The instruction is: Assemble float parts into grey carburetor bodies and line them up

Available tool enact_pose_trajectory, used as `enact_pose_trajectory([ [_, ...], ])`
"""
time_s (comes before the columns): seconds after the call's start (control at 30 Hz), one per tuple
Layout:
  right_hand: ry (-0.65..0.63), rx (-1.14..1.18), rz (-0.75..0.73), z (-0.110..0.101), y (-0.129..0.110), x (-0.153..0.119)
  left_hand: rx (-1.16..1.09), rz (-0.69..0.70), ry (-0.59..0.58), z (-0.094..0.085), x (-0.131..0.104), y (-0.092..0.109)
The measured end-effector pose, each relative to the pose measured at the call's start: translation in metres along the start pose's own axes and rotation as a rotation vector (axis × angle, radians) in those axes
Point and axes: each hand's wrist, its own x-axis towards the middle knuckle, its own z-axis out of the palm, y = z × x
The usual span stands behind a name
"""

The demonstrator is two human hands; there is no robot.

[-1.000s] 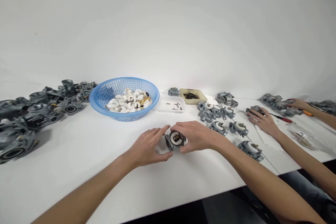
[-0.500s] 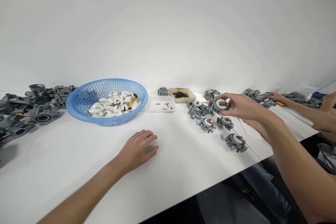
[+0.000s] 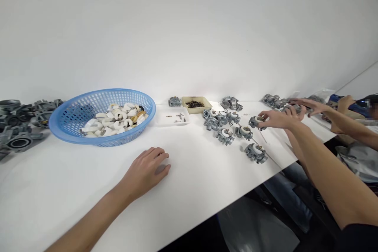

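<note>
My left hand [image 3: 150,170] lies on the white table [image 3: 189,189], empty, with thumb and fingers apart. At the right, my right hand [image 3: 275,119] has its thumb and fingers around a grey metal carburetor [image 3: 254,121] with a white float on it. That carburetor is at the table surface, right of a cluster of others. Nearest to it are a carburetor with a white float [image 3: 243,132], another carburetor [image 3: 255,153] toward the front edge, and a third carburetor [image 3: 225,136] to the left.
A blue plastic basket [image 3: 59,128] holds many white floats. Behind my left hand are a white tray [image 3: 171,123] with small metal parts and a beige tray [image 3: 209,105] of dark rings. More carburetors [image 3: 17,126] are piled far left. A co-worker's hand [image 3: 314,106] reaches in from the right.
My right hand has carried the carburetor right and lowered it to the table, away from the cluster. My left hand has stayed in place. The view has turned slightly right.
</note>
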Motion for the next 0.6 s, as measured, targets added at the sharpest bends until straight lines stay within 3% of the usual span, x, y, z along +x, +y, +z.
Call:
enact_pose_trajectory([
  [0.1,-0.137,0.054,0.010,0.014,0.009,0.006,0.007,0.009,0.007,0.001,0.000,0.000],
  [0.23,-0.226,0.085,0.035,0.029,0.017,0.017,0.029,0.011,-0.002,0.002,-0.001,-0.001],
  [0.47,-0.313,0.136,0.047,0.047,0.027,0.036,0.044,0.009,-0.018,0.003,-0.001,-0.002],
  [0.6,-0.292,0.192,0.031,0.053,0.026,0.045,0.051,0.005,-0.037,0.002,0.000,-0.001],
])
